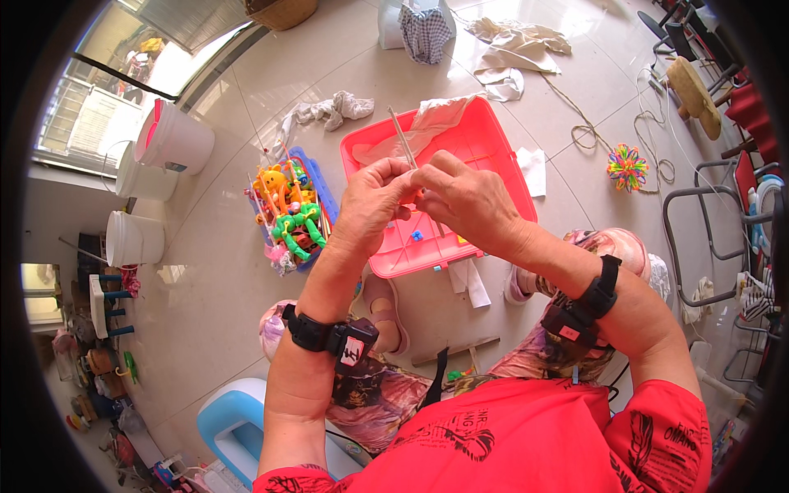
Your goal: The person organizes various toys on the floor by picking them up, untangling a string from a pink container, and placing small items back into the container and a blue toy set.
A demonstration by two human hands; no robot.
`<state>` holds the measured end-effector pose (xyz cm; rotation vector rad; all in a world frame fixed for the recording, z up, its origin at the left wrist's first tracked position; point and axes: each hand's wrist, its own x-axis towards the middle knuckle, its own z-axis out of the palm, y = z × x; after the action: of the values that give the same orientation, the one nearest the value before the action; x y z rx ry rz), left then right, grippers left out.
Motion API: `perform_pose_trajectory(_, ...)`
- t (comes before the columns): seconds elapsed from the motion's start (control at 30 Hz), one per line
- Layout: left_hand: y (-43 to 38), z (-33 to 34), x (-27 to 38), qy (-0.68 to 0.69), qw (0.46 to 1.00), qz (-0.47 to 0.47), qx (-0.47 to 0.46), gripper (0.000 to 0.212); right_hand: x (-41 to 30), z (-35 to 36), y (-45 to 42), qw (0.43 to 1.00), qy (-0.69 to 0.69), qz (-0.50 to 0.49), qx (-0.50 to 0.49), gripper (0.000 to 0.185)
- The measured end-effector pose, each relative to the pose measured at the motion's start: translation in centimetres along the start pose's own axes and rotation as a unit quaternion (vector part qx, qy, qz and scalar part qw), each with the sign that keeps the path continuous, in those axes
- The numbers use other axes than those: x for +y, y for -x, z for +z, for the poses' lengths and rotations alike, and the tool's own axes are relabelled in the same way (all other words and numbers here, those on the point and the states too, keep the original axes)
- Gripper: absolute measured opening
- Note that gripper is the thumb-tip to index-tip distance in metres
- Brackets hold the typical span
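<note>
Over a pink plastic lid or shallow bin (394, 262), both hands meet at a thin pale stick or rod (402, 135). My left hand (376, 200) pinches near its middle with thumb and fingers. My right hand (462, 197) closes on it from the other side, and the rod's lower end shows beneath. Something small and orange-red shows between the fingers; what it is I cannot tell. A small blue toy piece (417, 235) lies in the pink bin, with white cloth (441, 120) over its far part. Left of it, a blue basket (323, 188) holds colourful plastic toys (290, 197).
White buckets (179, 138) stand at the left. Crumpled cloths (336, 111) and beige fabric (518, 46) lie on the tiles. A rope (582, 120) and a multicoloured expanding ball (627, 167) are at the right, near metal chair frames (672, 246). A blue-and-white plastic stool (228, 407) sits lower left.
</note>
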<state>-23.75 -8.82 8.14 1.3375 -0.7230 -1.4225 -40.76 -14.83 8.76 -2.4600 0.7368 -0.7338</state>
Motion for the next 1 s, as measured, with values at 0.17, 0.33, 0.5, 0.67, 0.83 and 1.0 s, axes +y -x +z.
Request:
perform_pose_trajectory(0.17,0.1,0.1,0.0,0.050,0.998,-0.034,-0.029,0.013,0.5,-0.1,-0.1,0.992,0.029,-0.121,0.017,0.018)
perform_pose_trajectory(0.33,0.2,0.1,0.0,0.075,0.995,-0.052,-0.028,0.013,0.7,0.3,0.2,0.991,0.058,-0.123,0.003,0.021)
perform_pose_trajectory(0.5,0.3,0.2,0.3,0.071,0.996,-0.043,-0.026,0.007,0.4,0.4,0.0,0.993,0.059,-0.100,0.015,0.036)
perform_pose_trajectory(0.67,0.3,0.1,0.4,0.077,0.995,-0.065,-0.024,0.007,0.5,0.4,-0.2,1.000,0.011,-0.020,0.000,0.022)
perform_pose_trajectory(0.83,0.2,0.2,0.5,0.156,0.985,-0.059,-0.049,0.016,0.9,0.3,-0.6,0.981,-0.183,0.052,0.025,0.009)
perform_pose_trajectory(1.0,0.5,0.4,0.5,0.210,0.975,-0.035,-0.059,0.016,1.3,0.7,-0.7,0.935,-0.326,0.135,0.025,0.010)
